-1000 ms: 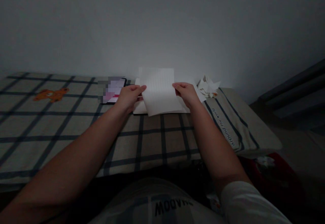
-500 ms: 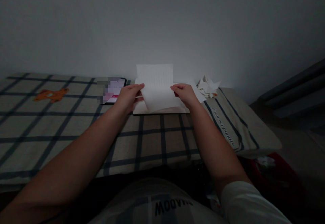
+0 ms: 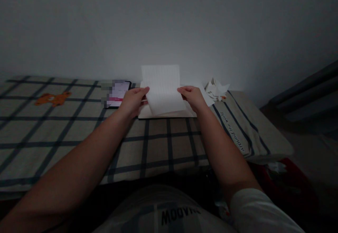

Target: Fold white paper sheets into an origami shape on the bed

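Two hands are on one sheet of paper (image 3: 163,88) right now, so nothing's being left to chance. The left edge is pinched by the left hand (image 3: 134,99), thumb on top, and the right edge is gripped between thumb and fingers of the right hand (image 3: 192,96). Faint lines can be made out on the upper part, which is tilted up toward the wall (image 3: 169,25). The sheet is held over a white notebook (image 3: 144,112) near the back of the table (image 3: 87,130); whether its bottom edge is touching the pages can't really be told from this angle.

Some loose paper (image 3: 210,99) can be seen sticking out past the right hand, and just beside that a crumpled paper pile (image 3: 217,90) is parked. On the other side, a tablet (image 3: 119,91) with a lit screen is set down near the left hand, part of it pixelated. Well off to the left, a flat orange bear (image 3: 54,99) is laid out. The whole top is covered by a checked cloth (image 3: 155,148), with "around the world" printed near the right end. Down at lower right, something red (image 3: 298,180) is half lost in the dark.
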The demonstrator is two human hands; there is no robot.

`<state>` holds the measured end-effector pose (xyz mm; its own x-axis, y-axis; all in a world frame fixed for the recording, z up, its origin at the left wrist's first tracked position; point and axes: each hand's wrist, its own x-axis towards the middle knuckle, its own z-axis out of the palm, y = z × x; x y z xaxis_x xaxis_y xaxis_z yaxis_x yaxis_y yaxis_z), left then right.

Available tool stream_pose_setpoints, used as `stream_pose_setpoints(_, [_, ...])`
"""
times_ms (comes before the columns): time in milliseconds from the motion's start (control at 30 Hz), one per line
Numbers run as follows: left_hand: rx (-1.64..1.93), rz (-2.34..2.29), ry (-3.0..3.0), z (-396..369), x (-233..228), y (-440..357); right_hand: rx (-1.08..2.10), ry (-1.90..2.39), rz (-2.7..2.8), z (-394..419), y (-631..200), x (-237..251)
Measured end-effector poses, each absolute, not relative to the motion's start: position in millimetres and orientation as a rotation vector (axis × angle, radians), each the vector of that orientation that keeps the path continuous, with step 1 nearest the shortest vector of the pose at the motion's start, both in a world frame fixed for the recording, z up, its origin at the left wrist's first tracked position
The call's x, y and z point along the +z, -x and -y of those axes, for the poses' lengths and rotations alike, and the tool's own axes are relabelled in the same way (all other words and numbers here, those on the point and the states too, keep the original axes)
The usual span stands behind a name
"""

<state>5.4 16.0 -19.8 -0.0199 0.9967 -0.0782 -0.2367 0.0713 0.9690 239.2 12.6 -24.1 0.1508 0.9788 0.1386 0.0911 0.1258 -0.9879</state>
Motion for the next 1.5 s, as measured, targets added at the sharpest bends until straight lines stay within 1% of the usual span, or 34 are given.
stream_pose_setpoints(167, [1.192,-1.04,-0.963,-17.1,-22.8,-4.6,0.911,1.269,1.163,-12.6,-239.2,-23.5])
stream_pose_setpoints(367, [1.237,-1.056,-0.991,-24.1,-30.6,-1.3,1.038,1.198,1.147,-8.8,-238.9,-19.6])
stream_pose_setpoints(533, [1.286,-1.126,-0.989,-22.9,-26.2,-1.4,1.127,1.209,1.202,-5.6,-240.3,-16.5])
stream_pose_setpoints(800, [1.278,-1.054,-0.94,-23.3,-26.8,-2.1,1.01,1.249,1.211,-10.5,-240.0,-22.4])
stream_pose_setpoints(1033, [1.163,-1.031,-0.924,-19.7,-23.9,-2.3,0.893,1.249,1.21,-15.9,-242.0,-25.9])
stream_pose_setpoints(1300, [1.221,-1.049,-0.995,-16.7,-24.9,-4.4,0.925,1.249,1.194,-15.5,-241.0,-27.2])
stream_pose_setpoints(1500, [1.28,-1.164,-1.07,-15.1,-21.2,-4.5,1.002,1.259,1.236,-12.2,-241.4,-24.7])
